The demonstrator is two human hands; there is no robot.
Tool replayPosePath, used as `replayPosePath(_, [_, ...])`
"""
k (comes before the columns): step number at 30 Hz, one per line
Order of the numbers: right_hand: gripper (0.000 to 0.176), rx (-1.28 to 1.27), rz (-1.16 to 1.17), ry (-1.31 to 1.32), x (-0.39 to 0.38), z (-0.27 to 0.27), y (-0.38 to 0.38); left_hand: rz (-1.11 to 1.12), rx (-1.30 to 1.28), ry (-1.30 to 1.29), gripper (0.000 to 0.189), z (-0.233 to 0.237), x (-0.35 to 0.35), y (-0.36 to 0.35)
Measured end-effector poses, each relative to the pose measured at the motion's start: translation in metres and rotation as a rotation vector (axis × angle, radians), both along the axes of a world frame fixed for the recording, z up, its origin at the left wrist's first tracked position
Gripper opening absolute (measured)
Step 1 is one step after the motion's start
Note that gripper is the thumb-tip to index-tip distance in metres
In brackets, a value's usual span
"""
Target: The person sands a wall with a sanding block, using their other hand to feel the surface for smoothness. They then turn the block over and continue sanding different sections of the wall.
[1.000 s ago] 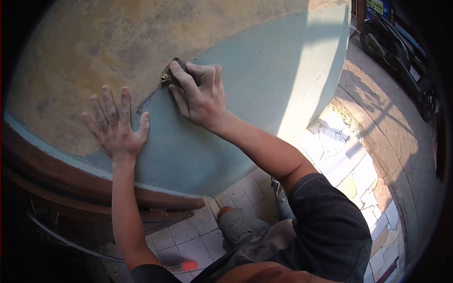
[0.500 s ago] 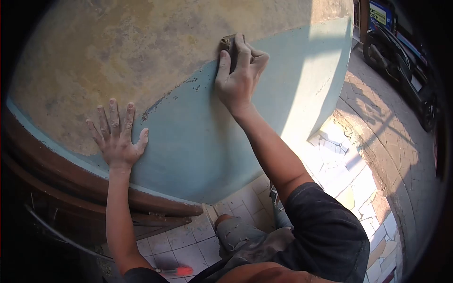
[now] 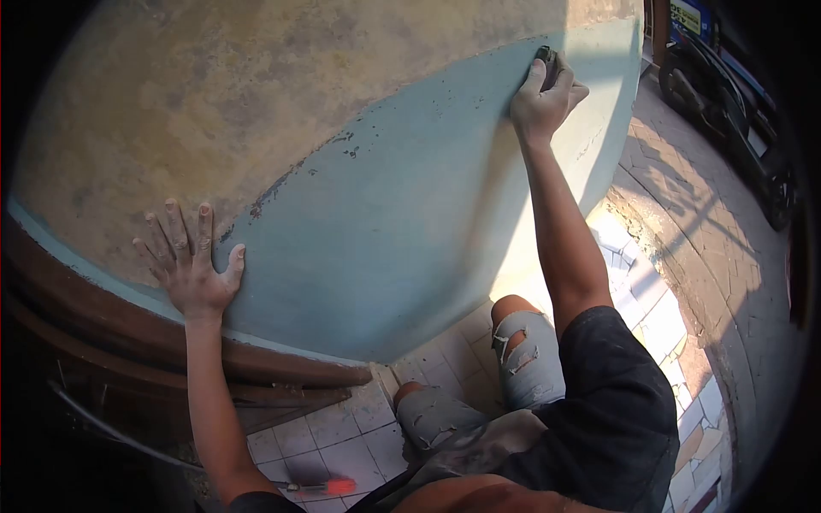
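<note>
My left hand [image 3: 195, 278] is pressed flat on the wall [image 3: 359, 231] at the left, fingers spread, near where light blue paint meets bare tan plaster. Up at the right, my right hand [image 3: 540, 109] grips a small dark sanding block [image 3: 545, 56] against the wall, close to the upper edge of the blue paint. Pale dust coats both hands. Most of the block is hidden by my fingers, and its working face cannot be seen. Chipped paint marks the border between the two hands.
A brown wooden frame [image 3: 282, 363] runs along the wall's lower left. On the tiled floor [image 3: 342, 432] lies a tool with a red handle [image 3: 339, 486]. My knees are below the wall. A motorcycle [image 3: 727, 120] stands on the paving at right.
My right hand has slid right and upward along the paint border with the block. My left hand sits slightly lower and further left in view, still flat. More of my legs shows.
</note>
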State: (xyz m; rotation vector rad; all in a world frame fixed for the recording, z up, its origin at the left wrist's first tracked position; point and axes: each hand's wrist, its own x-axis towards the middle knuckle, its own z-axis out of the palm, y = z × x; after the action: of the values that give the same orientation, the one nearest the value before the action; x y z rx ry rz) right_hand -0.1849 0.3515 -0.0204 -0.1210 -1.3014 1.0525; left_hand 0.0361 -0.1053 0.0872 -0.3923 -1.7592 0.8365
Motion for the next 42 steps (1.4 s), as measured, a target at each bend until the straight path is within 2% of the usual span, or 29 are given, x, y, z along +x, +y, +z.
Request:
replayPosePath(1, [0.046, -0.075, 0.010, 0.023, 0.012, 0.005, -0.031, -0.005, 0.010, 0.008, 0.074, -0.002, -0.004, 0.004])
replayPosePath(3, [0.050, 0.150, 0.043, 0.040, 0.067, 0.003, -0.122, -0.030, 0.049, -0.001, 0.075, -0.003, -0.006, 0.009])
replayPosePath(5, [0.046, 0.328, 0.208, 0.119, 0.114, -0.007, -0.189, 0.013, 0.046, -0.019, 0.076, -0.008, -0.013, 0.027])
replayPosePath(7, [0.048, 0.670, 0.309, 0.209, 0.138, -0.020, -0.210, 0.043, 0.047, -0.030, 0.076, -0.010, -0.017, 0.043])
replayPosePath(9, [0.046, 0.831, 0.336, 0.268, 0.121, -0.015, -0.179, 0.063, 0.047, -0.031, 0.078, -0.006, -0.019, 0.048])
replayPosePath(12, [0.054, 0.635, 0.175, 0.214, 0.057, -0.007, -0.072, 0.012, 0.028, -0.042, 0.079, -0.003, -0.006, 0.010])
replayPosePath(14, [0.047, 0.417, 0.018, 0.126, 0.009, -0.003, 0.013, 0.010, 0.045, -0.027, 0.079, -0.007, -0.006, 0.002])
replayPosePath(15, [0.042, 0.255, -0.070, -0.042, -0.015, -0.004, 0.054, 0.007, 0.054, -0.013, 0.078, -0.009, -0.004, 0.000])
replayPosePath(17, [0.040, -0.008, -0.085, -0.115, -0.044, -0.005, 0.091, 0.004, 0.058, -0.013, 0.079, -0.010, -0.002, 0.003])
replayPosePath(19, [0.042, -0.060, -0.037, -0.003, -0.019, 0.005, 0.029, -0.008, 0.059, 0.017, 0.079, -0.009, -0.008, 0.006])
replayPosePath(20, [0.044, -0.003, 0.041, 0.041, 0.011, 0.010, -0.023, -0.013, 0.072, 0.005, 0.079, -0.011, -0.007, 0.007])
replayPosePath(22, [0.050, 0.197, 0.051, 0.050, 0.072, 0.011, -0.122, -0.015, 0.070, -0.005, 0.078, -0.009, -0.009, 0.012])
replayPosePath(25, [0.054, 0.420, 0.264, 0.184, 0.117, -0.003, -0.193, -0.022, 0.065, 0.001, 0.078, -0.007, -0.018, 0.028])
replayPosePath(26, [0.050, 0.568, 0.280, 0.201, 0.121, -0.015, -0.200, -0.001, 0.070, -0.011, 0.078, -0.007, -0.017, 0.032])
replayPosePath(27, [0.050, 0.563, 0.284, 0.196, 0.119, -0.016, -0.187, 0.021, 0.079, -0.016, 0.078, -0.009, -0.016, 0.034])
replayPosePath(29, [0.047, 0.794, 0.294, 0.317, 0.093, -0.008, -0.139, 0.010, 0.032, -0.036, 0.077, -0.005, -0.015, 0.024])
replayPosePath(32, [0.052, 0.528, 0.127, 0.214, 0.029, 0.004, -0.033, -0.004, -0.005, -0.057, 0.076, -0.003, -0.010, 0.011])
replayPosePath(33, [0.050, 0.470, -0.001, 0.194, 0.008, 0.011, 0.006, -0.011, -0.012, -0.069, 0.076, -0.004, -0.009, 0.008])
replayPosePath(34, [0.042, 0.268, 0.016, 0.022, 0.005, 0.018, 0.030, -0.012, -0.007, -0.071, 0.076, -0.005, -0.011, 0.010])
replayPosePath(35, [0.041, 0.189, -0.074, -0.042, -0.012, 0.026, 0.056, -0.010, -0.013, -0.054, 0.075, -0.005, -0.011, 0.015])
replayPosePath(37, [0.045, -0.070, 0.016, -0.137, -0.010, 0.042, 0.044, -0.007, -0.014, -0.035, 0.074, -0.003, -0.010, 0.018])
replayPosePath(39, [0.043, 0.044, -0.035, 0.060, 0.018, 0.046, -0.037, -0.040, -0.033, -0.036, 0.071, -0.003, -0.012, 0.021])
replayPosePath(42, [0.052, 0.292, 0.209, 0.143, 0.098, 0.044, -0.160, -0.013, 0.003, -0.016, 0.073, -0.005, -0.016, 0.029])
